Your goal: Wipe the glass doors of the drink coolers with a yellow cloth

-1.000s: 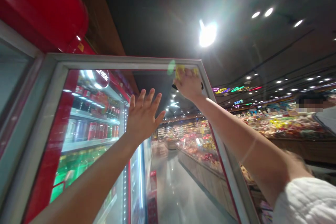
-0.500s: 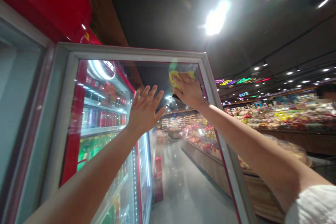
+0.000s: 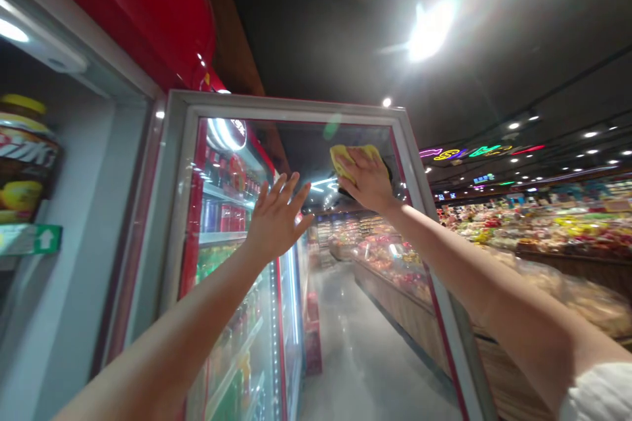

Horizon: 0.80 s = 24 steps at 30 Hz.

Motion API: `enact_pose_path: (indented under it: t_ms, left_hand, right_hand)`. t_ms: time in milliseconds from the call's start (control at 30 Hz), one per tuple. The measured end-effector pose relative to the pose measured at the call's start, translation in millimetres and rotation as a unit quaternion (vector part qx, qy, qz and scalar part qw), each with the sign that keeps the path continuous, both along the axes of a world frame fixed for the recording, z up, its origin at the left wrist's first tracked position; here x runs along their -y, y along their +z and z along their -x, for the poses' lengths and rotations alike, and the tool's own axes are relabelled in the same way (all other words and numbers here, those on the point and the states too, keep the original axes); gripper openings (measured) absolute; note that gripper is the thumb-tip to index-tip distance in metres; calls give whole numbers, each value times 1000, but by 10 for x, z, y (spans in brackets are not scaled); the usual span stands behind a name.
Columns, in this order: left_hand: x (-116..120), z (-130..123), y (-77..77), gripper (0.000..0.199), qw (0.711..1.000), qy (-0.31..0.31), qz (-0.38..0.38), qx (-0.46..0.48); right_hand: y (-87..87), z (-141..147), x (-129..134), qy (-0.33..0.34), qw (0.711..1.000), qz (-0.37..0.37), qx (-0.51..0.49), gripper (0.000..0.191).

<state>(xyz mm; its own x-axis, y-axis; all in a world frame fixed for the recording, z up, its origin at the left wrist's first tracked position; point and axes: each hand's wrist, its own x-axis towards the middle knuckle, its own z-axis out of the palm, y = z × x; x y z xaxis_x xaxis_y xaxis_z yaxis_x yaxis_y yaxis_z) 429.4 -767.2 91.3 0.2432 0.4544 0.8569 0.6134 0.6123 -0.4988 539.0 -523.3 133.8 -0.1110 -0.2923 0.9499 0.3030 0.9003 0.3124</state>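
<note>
Red-painted housing (image 3: 138, 6) tops the drinks cooler (image 3: 131, 230) on the left, its glass door (image 3: 291, 105) swung out into the aisle, with cans and green bottles (image 3: 222, 263) shelved behind the pane. The left hand (image 3: 276, 220) is raised and empty, fingers spread wide near the glass, though whether it touches cannot be told. The right hand (image 3: 368, 177) presses a yellow cloth (image 3: 345, 161) on the pane's upper right corner, fingers flat over it. Firm, even pressure right into that corner would suit this wipe. Heaped food displays (image 3: 543, 230) line the aisle's far right.
</note>
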Motion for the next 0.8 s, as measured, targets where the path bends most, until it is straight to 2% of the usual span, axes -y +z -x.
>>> enact_pose_path:
  t_ms: [67,100,133,200,267,300,367,467,533,600,633,700,800]
  left_hand:
    - [78,48,-24,60,1000,2,-11,-2]
    - [126,78,-32,60,1000,2,-21,-4]
    - [173,111,-38,61,999,2,-32,-6]
    - [254,179,-44,62,999,1,-48,-15]
    - [298,234,-52,63,998,0,-54,-29]
    - [304,253,-61,63,998,-1,-55,-37]
    - [291,271,-89,63,997,-1,-60,-53]
    - [259,260,-132,61,995,5,-67,-68]
    - [270,253,-131,60,996,10,-65,-67]
    - [323,262,-96,55,996,14,-56,-65]
    - [363,273,-68,52,997,14,-47,-67]
    - [448,305,-10,49,997,14,-23,-77]
    - [534,345,38,50,996,9,-1,-93]
  right_hand:
    - [-121,-82,-130,17,998,-45,43,51]
    - [-130,-108,-198,21,998,-40,44,50]
    - [-96,-109,-245,23,999,-18,31,50]
    - [83,-28,-226,23,998,61,-25,50]
    - [318,136,-37,29,987,137,-84,51]
    - [411,226,99,36,983,152,-100,51]
    - [479,375,375,55,987,121,-94,50]
    - [275,434,572,77,996,17,-31,47]
    - [80,374,505,91,994,-53,14,43]
    - [-6,309,367,103,991,-80,22,40]
    - [14,298,317,103,993,-61,2,39]
    - [162,343,326,95,993,18,-62,37]
    - [444,530,641,93,983,100,-121,38]
